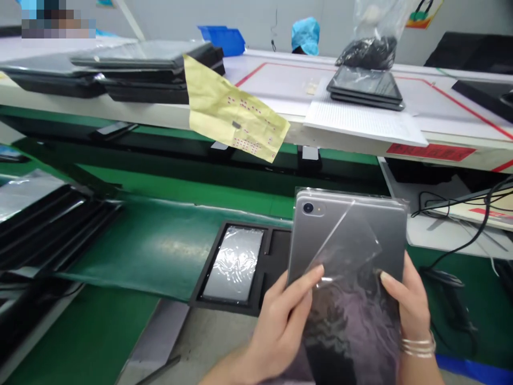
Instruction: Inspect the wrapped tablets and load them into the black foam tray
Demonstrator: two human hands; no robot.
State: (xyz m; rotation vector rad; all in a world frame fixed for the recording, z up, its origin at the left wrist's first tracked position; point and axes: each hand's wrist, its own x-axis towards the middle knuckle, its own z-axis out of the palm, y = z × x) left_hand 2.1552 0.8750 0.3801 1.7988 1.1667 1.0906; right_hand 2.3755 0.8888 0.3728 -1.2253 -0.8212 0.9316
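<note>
A grey tablet (352, 240) in a clear plastic sleeve is held up at the right of centre, its back with the camera lens turned toward me. My left hand (282, 323) grips its left edge, the thumb lying across the back. Around the right edge wraps my right hand (411, 302), thumb on the plastic and silvery bangles at the wrist. Behind the tablet lies a black foam tray (250, 310), partly hidden by it. A film-wrapped device (233, 262) fills the tray's left compartment.
Stacked black trays (44, 235) stand at the left on a green surface (160, 240). A white shelf (296, 133) crosses above, bearing tablets (366, 85), more stacks (148, 69) and a blue bin (224, 40). Yellow paper (236, 117) hangs over its edge. Black cables (484, 219) trail at the right.
</note>
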